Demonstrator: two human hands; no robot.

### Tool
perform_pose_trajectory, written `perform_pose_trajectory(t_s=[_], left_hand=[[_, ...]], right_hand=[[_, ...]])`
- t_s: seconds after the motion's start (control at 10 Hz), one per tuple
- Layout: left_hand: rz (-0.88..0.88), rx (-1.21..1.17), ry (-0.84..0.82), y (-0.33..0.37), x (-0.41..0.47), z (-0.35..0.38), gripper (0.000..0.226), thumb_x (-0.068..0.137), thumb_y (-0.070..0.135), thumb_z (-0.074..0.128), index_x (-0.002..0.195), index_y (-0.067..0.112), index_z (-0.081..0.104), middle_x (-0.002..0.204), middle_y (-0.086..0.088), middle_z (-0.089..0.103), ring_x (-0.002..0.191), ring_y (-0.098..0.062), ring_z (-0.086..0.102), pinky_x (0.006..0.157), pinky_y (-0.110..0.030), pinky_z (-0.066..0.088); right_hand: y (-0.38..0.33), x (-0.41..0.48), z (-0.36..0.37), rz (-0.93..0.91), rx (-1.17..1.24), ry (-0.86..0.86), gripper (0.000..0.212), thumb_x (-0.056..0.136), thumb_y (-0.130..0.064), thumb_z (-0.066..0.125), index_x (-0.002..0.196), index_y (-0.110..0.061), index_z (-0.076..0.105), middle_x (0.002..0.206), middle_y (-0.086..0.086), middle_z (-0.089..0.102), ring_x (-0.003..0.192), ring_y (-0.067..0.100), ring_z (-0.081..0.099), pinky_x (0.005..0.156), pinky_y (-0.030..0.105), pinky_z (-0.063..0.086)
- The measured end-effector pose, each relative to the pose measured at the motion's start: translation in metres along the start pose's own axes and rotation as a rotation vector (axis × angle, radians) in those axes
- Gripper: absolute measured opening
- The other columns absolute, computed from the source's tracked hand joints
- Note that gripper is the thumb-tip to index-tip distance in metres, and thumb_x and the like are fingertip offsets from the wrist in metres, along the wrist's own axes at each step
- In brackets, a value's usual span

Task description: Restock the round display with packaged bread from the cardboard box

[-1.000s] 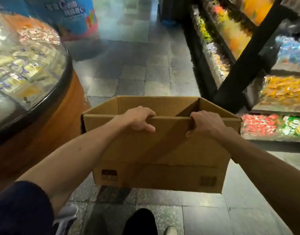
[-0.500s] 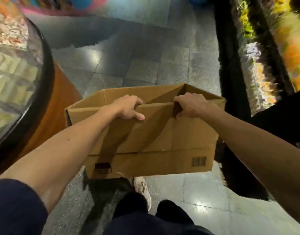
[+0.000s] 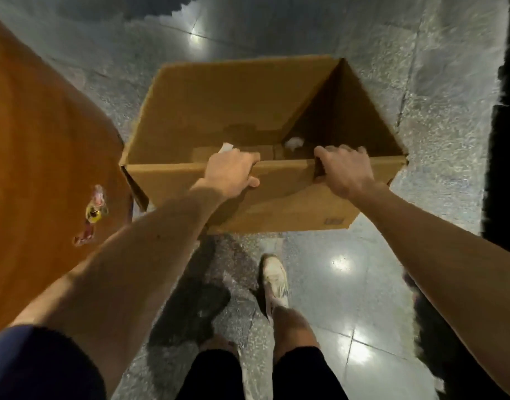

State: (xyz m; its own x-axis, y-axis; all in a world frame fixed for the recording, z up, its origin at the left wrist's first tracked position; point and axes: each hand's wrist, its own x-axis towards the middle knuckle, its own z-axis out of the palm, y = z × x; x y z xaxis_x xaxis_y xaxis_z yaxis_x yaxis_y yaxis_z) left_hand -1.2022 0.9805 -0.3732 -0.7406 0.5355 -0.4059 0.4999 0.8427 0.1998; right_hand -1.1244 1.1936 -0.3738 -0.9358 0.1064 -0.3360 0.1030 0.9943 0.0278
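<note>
Left hand (image 3: 229,171) and right hand (image 3: 344,168) both grip the near rim of an open brown cardboard box (image 3: 219,111) above grey tiled floor (image 3: 334,284).

One box (image 3: 248,111), with one barcode (image 3: 334,220) on its near wall. Two hands: one left hand (image 3: 229,171), one right hand (image 3: 347,174). Two white bits inside the box: one flat scrap (image 3: 225,147), one crumpled scrap (image 3: 294,142). One orange display (image 3: 46,145). One shoe (image 3: 274,280) in view.
</note>
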Motion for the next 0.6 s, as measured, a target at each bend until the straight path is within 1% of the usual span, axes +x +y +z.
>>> perform_pose_trajectory(t_s=[0.1, 0.2, 0.3, 0.4, 0.5, 0.6], left_hand=[[0.048, 0.153, 0.06, -0.024, 0.068, 0.078, 0.032, 0.09, 0.043, 0.069, 0.105, 0.019, 0.056, 0.081, -0.005, 0.056, 0.075, -0.025, 0.058, 0.062, -0.035, 0.043], [0.081, 0.205, 0.09, -0.036, 0.111, 0.15, 0.036, 0.09, 0.04, 0.068, 0.112, 0.014, 0.058, 0.087, -0.008, 0.065, 0.079, -0.025, 0.064, 0.061, -0.034, 0.042], [0.177, 0.223, 0.034, -0.039, 0.126, 0.205, 0.042, 0.094, 0.039, 0.064, 0.128, 0.016, 0.056, 0.095, -0.007, 0.068, 0.08, -0.023, 0.063, 0.062, -0.031, 0.044], [0.16, 0.226, 0.075, -0.039, 0.13, 0.223, 0.042, 0.09, 0.039, 0.068, 0.124, 0.014, 0.06, 0.092, -0.008, 0.071, 0.079, -0.024, 0.067, 0.062, -0.032, 0.048], [0.127, 0.172, -0.053, -0.036, 0.124, 0.21, 0.047, 0.096, 0.046, 0.057, 0.13, 0.014, 0.055, 0.094, -0.008, 0.063, 0.084, -0.023, 0.061, 0.071, -0.031, 0.045], [0.063, 0.02, -0.064, -0.033, 0.1, 0.174, 0.045, 0.095, 0.053, 0.055, 0.123, 0.018, 0.06, 0.095, 0.0, 0.061, 0.085, -0.017, 0.056, 0.075, -0.03, 0.047]], right_hand=[[0.008, 0.069, 0.087, -0.005, -0.029, -0.015, 0.042, 0.092, -0.022, 0.067, 0.129, -0.019, 0.047, 0.126, 0.006, 0.061, 0.12, 0.033, 0.052, 0.097, 0.051, 0.04], [0.012, 0.108, 0.159, -0.01, -0.033, -0.061, 0.044, 0.092, -0.022, 0.066, 0.131, -0.016, 0.046, 0.127, 0.008, 0.059, 0.121, 0.034, 0.051, 0.097, 0.052, 0.04], [0.015, 0.109, 0.213, -0.034, -0.059, -0.164, 0.045, 0.093, -0.027, 0.066, 0.131, -0.013, 0.046, 0.126, 0.008, 0.059, 0.121, 0.034, 0.051, 0.096, 0.052, 0.042], [0.021, 0.111, 0.236, -0.052, -0.06, -0.114, 0.042, 0.096, -0.03, 0.061, 0.131, -0.014, 0.044, 0.127, 0.009, 0.057, 0.12, 0.033, 0.05, 0.098, 0.052, 0.042], [0.014, 0.103, 0.222, -0.046, -0.047, -0.203, 0.046, 0.096, -0.032, 0.06, 0.134, -0.012, 0.043, 0.13, 0.011, 0.056, 0.122, 0.033, 0.05, 0.102, 0.049, 0.042], [-0.002, 0.092, 0.174, -0.009, -0.049, -0.236, 0.05, 0.096, -0.04, 0.059, 0.135, -0.01, 0.046, 0.132, 0.013, 0.055, 0.126, 0.033, 0.049, 0.102, 0.048, 0.044]])
